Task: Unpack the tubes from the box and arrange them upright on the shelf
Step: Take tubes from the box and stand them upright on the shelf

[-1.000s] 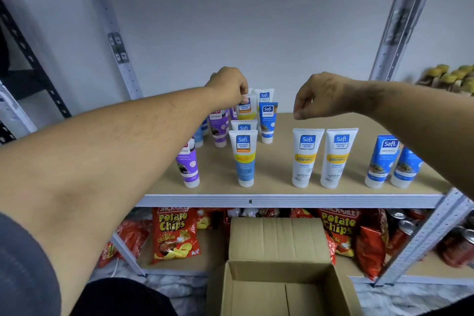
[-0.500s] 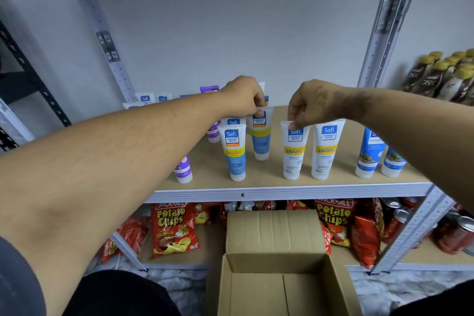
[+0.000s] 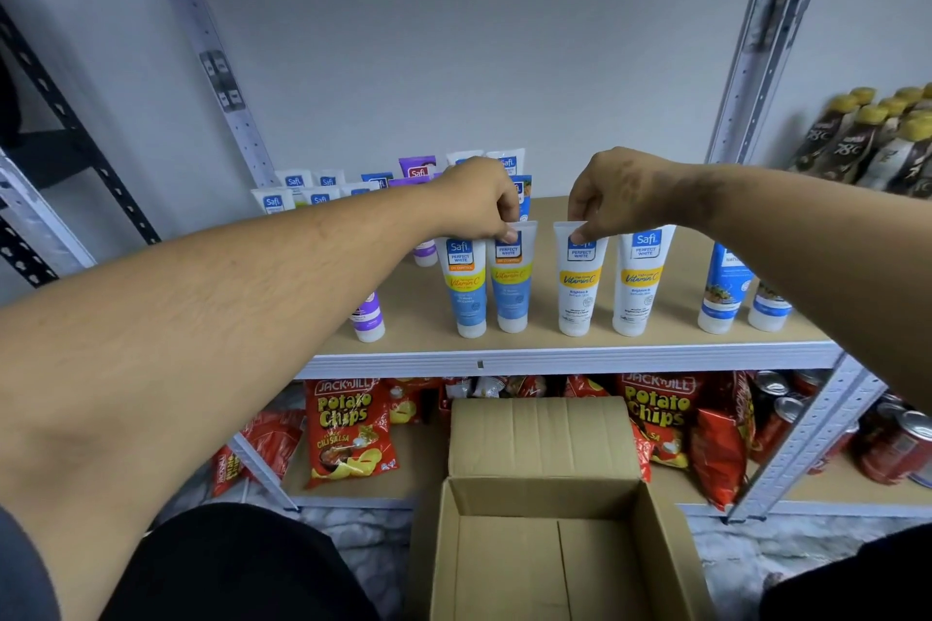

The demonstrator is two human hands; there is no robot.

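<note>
Left hand (image 3: 481, 202) pinches the flat crimped top of a blue-and-white tube (image 3: 512, 282), thumb in front, other fingers curled behind. Right hand (image 3: 613, 197) does the same on a white tube (image 3: 579, 282), thumb on the crimp. Both tubes stand cap-down near the front edge of the shelf (image 3: 555, 353), apart from each other. The blue one sits just beside a matching tube (image 3: 466, 287); the white one has a twin (image 3: 640, 282) on its right.

More tubes stand further back on the left and at the right end. The box (image 3: 555, 550) sits on the floor below, flaps open. What I can see of its floor is bare, though the near part is cut off by the frame, so can't rule out a few left.

Handling judgement:
- Light plastic squeeze tubes with a soft body. Squeeze mid-body and it dents and the tube tips.
- The crimp is the stiffest part and flat, so a good pinch point for nudging or straightening.
- The base is a small round cap under a tall body, so it's top-heavy and easy to knock. A bump would likely topple the neighbours too.
- Glossy surface, probably a bit slippery; a firm pinch beats a loose wrap.
- Let go straight up, no sideways drag.
</note>
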